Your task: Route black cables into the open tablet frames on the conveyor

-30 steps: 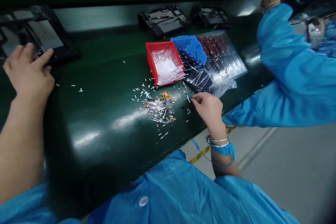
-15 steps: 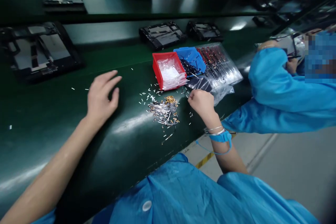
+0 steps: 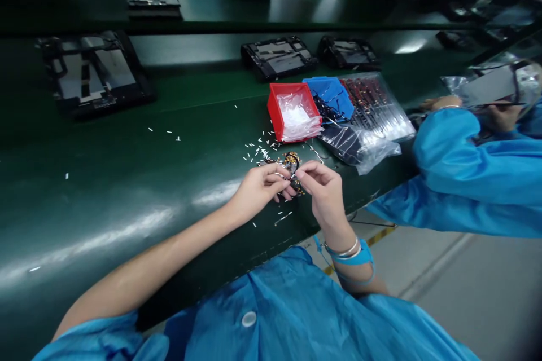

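Note:
My left hand and my right hand meet over the bench, their fingertips almost touching. A thin black cable curves up between them, pinched at both sets of fingertips; its ends are hidden by the fingers. Under and behind the hands lies a pile of small cables with gold-coloured connectors, partly covered by my fingers. Short white pieces are scattered just beyond my left hand. A blue band with a cord and bracelets circle my right wrist.
Behind the pile stand a red bin of clear bags with white pieces and a blue bin of black cables. Plastic bags of parts lie to their right. Opened devices line the green bench. A co-worker's blue sleeve is at right.
My left hand has swung right from over the bench to the pile. My right hand has come to meet it, and a thin black cable now shows between their fingertips. The view has shifted left.

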A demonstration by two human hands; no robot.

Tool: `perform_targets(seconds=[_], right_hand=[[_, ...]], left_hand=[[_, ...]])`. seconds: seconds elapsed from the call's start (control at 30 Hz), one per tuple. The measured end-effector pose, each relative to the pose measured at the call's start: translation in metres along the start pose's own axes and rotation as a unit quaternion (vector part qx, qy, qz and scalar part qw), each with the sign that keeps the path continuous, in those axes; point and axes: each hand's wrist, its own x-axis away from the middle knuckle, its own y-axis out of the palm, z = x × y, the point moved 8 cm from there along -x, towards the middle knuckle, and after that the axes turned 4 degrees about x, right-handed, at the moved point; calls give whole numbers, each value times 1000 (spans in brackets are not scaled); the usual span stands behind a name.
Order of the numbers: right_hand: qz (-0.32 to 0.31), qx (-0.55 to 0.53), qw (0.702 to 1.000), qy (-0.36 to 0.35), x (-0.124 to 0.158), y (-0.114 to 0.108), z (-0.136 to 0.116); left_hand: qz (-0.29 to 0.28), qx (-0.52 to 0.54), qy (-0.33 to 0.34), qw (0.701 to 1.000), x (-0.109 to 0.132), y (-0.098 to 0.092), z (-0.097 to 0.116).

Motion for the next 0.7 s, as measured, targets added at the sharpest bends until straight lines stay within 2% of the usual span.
perform_targets(seconds=[0.07, 0.13, 0.17, 0.27, 0.33, 0.5, 0.6, 0.7], right_hand=[[22, 45, 998, -46, 3, 2, -7], [48, 132, 981, -134, 6, 1, -22], [53, 180, 963, -195, 8, 3, -32], [36, 289, 882, -371, 21, 15, -57], [27, 318, 850, -418, 25, 20, -63], [29, 341, 835, -431, 13, 21, -71], [69, 368, 834, -405, -20, 12, -70], [122, 424, 837, -325, -65, -2, -63]], left_hand=[[9, 24, -15, 1000, 1, -3, 2], [24, 28, -14, 999, 1, -7, 6], [31, 28, -13, 999, 1, -8, 8], [51, 23, 2, 998, 2, -11, 13], [61, 20, 12, 998, 3, -13, 16], [52, 21, -17, 998, 3, -16, 17], [70, 35, -43, 996, 1, -27, 18], [110, 48, -52, 991, -4, -44, 17]])
